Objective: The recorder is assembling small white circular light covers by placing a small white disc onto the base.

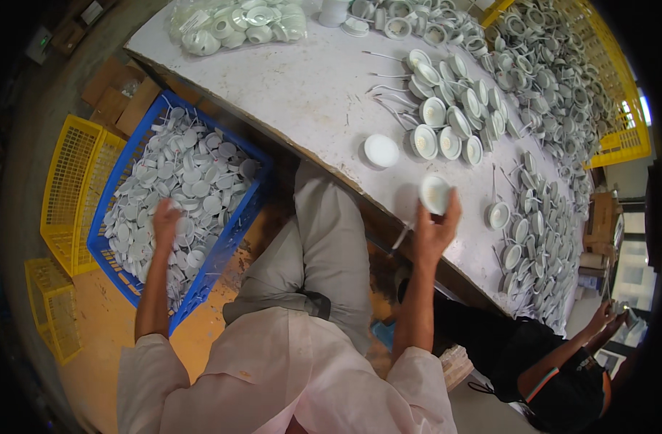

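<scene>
- on the left side, low beside the person, the left hand (164, 220) reached down into a blue plastic crate (238, 230) full of small white round parts (193, 177); the fingers were curled among the parts, but i cannot tell if they gripped one.
- over the near edge of the white table (302, 87), the right hand (436, 231) was raised and held a white round lamp housing (435, 193) by its rim, with fingers closed around it and its open face turned toward the camera.
- just left of this housing, a single white round disc (381, 150) lay flat on the table, apart from the hand.
- behind the disc, a group of white housings (446, 108) with thin wires stood close together in rows.
- at the right part of the table, many more housings of the same kind (540, 217) lay in a big loose heap.
- at the far left corner of the table, a clear plastic bag (237, 25) was filled with white round parts.
- beside the blue crate, on the floor, yellow plastic crates (67, 188) stood, and behind them brown cardboard pieces (117, 98).
- behind the far right edge of the table, another yellow crate (620, 94) was visible.
- at the lower right, another person in dark clothing (555, 369) sat with both hands near a small object, too small to identify.
</scene>
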Available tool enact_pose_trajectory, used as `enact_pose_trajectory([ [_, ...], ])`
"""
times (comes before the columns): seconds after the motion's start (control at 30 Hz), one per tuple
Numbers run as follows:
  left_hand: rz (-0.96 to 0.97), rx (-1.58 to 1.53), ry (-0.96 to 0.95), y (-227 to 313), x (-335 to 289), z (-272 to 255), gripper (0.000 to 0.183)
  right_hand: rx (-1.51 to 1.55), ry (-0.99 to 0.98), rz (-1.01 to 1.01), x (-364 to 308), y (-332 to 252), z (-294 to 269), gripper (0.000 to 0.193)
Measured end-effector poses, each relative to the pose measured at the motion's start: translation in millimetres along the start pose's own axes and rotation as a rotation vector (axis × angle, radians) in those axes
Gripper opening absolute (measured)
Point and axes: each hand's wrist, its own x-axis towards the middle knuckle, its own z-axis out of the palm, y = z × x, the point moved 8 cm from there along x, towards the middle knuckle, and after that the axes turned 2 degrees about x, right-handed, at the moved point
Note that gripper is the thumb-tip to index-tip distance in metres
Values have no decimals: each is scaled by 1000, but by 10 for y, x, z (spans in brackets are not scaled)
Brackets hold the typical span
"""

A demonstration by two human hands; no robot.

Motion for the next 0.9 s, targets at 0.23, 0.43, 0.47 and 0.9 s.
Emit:
enact_pose_trajectory([
  [0.23, 250, -454, -823, 3094, -1518, 2115, 84, 307, -429, -147, -602, -946, 831, 72],
  [0.43, 246, -409, -698, 3077, -1449, 2143, 81, 409, -666, -124, -793, -1106, 977, 72],
  [0.47, 255, -350, -679, 3065, -1449, 2096, 80, 406, -664, -124, -770, -1109, 956, 72],
  [0.9, 68, -680, -646, 2649, -1483, 1990, 64, -237, -228, 276, 387, -41, 957, 51],
])
